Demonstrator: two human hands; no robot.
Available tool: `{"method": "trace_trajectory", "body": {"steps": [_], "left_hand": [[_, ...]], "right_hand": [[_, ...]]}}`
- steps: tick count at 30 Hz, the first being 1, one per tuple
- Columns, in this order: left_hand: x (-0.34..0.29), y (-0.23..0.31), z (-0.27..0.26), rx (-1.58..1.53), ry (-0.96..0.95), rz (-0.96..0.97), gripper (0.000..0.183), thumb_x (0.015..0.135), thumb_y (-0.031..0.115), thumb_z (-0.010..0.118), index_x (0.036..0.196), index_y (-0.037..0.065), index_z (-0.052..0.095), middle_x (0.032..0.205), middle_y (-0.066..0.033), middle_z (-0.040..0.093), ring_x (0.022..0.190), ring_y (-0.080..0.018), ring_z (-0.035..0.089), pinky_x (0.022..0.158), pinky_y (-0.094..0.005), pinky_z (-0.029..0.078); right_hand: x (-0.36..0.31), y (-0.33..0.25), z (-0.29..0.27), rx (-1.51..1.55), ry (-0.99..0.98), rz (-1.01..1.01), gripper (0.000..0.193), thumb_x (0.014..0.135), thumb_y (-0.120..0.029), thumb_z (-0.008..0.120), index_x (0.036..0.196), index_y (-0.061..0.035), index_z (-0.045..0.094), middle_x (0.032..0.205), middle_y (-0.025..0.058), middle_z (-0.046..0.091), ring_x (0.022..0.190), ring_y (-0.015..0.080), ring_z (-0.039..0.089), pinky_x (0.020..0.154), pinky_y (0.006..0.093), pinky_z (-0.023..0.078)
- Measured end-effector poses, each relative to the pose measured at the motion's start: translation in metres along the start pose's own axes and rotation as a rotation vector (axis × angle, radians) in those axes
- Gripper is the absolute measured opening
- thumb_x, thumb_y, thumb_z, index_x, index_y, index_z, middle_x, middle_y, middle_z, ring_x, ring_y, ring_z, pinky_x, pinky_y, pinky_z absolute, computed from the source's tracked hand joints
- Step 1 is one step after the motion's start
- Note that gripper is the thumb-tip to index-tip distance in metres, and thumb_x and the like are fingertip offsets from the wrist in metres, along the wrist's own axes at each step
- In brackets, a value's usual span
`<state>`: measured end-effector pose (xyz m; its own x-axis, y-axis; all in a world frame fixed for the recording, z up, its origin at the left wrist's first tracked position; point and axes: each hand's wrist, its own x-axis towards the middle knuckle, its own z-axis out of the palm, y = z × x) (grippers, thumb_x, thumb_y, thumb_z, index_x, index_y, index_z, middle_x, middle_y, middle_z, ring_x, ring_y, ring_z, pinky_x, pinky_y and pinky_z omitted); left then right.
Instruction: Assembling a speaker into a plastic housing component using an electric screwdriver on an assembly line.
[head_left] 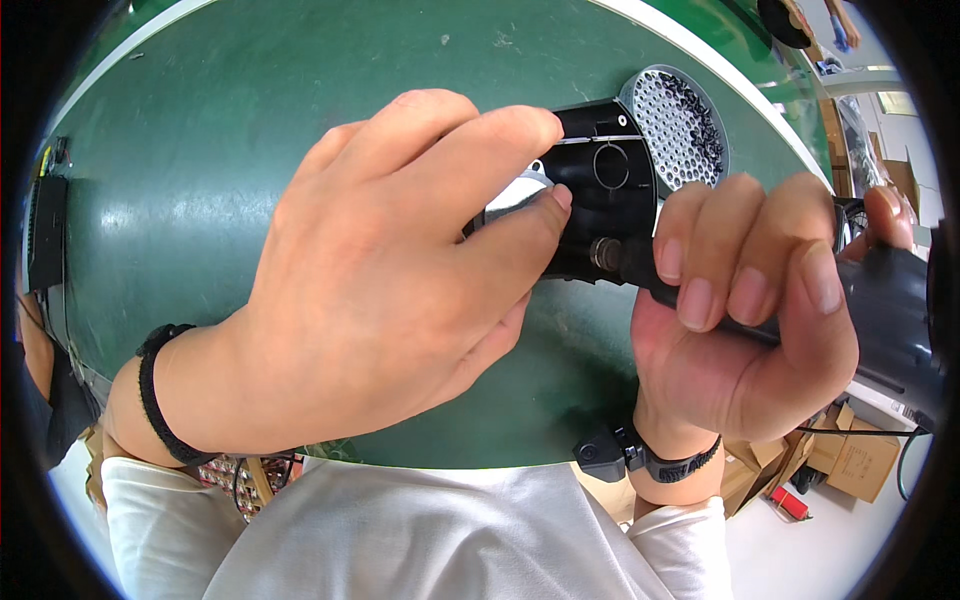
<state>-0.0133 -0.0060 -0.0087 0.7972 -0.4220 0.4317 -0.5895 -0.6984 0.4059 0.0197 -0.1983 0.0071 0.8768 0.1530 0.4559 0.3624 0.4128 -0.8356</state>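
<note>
My left hand [370, 260] is closed around a black plastic housing [600, 205] above the green table, its thumb and fingers gripping the near left side. A silvery rounded part [515, 190] shows between those fingers. The housing has a thin ring outline on its face and a small pale screw point at its upper corner. My right hand [750, 300] wraps around a black electric screwdriver [885, 310], which lies across the palm. The tool's narrow end, with a metal collar [605, 253], points left at the housing's lower edge. Whether its tip touches a screw is hidden.
Behind the housing stands a round perforated metal dish [670, 115] with many small black screws. A black box [45, 235] sits at the table's left edge. Cardboard boxes [862, 465] and a red object [790, 503] lie on the floor at right. Another person's hand [845, 22] shows top right.
</note>
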Motion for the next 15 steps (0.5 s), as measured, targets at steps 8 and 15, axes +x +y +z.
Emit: {"method": "trace_trajectory", "body": {"steps": [8,15], "left_hand": [[0.003,0.003,-0.002,-0.017,-0.027,-0.012,0.055,0.053,0.006,0.081,0.107,0.004,0.072,0.13,-0.0173,0.061,0.101,-0.0385,0.062,0.083,-0.0453,0.054],[-0.001,0.003,0.006,0.012,0.001,-0.002,0.054,0.053,0.006,0.08,0.106,0.004,0.073,0.129,-0.0169,0.062,0.1,-0.0374,0.062,0.081,-0.0435,0.054]], "right_hand": [[-0.001,-0.008,0.004,-0.013,0.002,0.016,0.031,0.097,-0.016,0.046,0.128,-0.0197,0.048,0.072,-0.0009,0.044,0.052,0.0115,0.043,0.058,0.0336,0.042],[-0.002,-0.005,0.005,0.005,-0.06,0.025,0.031,0.097,-0.014,0.044,0.127,-0.0208,0.046,0.074,-0.0004,0.045,0.052,0.0129,0.044,0.057,0.0341,0.042]]}}
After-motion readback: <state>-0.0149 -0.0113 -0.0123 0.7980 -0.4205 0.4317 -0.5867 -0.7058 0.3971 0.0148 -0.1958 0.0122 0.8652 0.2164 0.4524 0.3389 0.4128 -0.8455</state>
